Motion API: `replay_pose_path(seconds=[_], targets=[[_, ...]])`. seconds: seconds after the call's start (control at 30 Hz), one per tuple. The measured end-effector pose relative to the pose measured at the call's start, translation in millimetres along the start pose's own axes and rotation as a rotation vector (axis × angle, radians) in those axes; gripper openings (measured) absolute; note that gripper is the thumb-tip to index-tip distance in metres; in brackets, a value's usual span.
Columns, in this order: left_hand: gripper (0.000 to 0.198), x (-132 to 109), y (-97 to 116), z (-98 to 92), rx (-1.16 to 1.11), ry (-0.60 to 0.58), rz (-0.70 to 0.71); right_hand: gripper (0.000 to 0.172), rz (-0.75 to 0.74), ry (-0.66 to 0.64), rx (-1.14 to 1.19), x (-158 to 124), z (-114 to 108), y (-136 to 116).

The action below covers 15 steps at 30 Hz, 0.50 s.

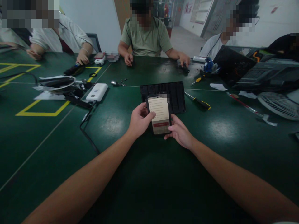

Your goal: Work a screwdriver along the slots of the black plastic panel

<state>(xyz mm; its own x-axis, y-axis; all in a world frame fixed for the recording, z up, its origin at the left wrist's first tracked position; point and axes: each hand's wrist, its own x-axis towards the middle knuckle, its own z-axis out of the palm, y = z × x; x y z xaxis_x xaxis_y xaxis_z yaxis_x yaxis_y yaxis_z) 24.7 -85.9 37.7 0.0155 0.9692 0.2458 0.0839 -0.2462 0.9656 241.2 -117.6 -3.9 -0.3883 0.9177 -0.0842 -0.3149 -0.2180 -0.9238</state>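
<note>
— Over the glossy green tabletop (144, 186), how is the flat black-rimmed rectangular phone (161, 113) held?
— It is pinched between thumb and fingers by left hand (140, 123) and right hand (182, 132); if grips were slackened, it could be dropped

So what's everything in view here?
Smartphone: one, black, centre
Ribbed tray: one, black, behind smartphone
Screwdriver: at least one, yellow and black, right
Boxy device: one, white, left
Cables: several, black, left
Rimmed assembly: one, silver and black, left
Large panel: one, black, upper right
Fan grille: one, pale, right
Paper scraps: several, white, right
Tape outlines: several, yellow, left
Table: one, green, beneath
Smaller parts: several, unclear, scattered
People: several, various clothing, opposite
Left hand: one, bare, smartphone's left side
Right hand: one, bare, smartphone's right side
</note>
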Motion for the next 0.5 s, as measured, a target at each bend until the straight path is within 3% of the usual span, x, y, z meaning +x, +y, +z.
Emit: replay_pose_path(seconds=[0.5], targets=[[0.017, 0.6, -0.1, 1.7, -0.058, 0.001, -0.048, 0.062, 0.005, 0.000, -0.001, 0.0, 2.6, -2.2]])
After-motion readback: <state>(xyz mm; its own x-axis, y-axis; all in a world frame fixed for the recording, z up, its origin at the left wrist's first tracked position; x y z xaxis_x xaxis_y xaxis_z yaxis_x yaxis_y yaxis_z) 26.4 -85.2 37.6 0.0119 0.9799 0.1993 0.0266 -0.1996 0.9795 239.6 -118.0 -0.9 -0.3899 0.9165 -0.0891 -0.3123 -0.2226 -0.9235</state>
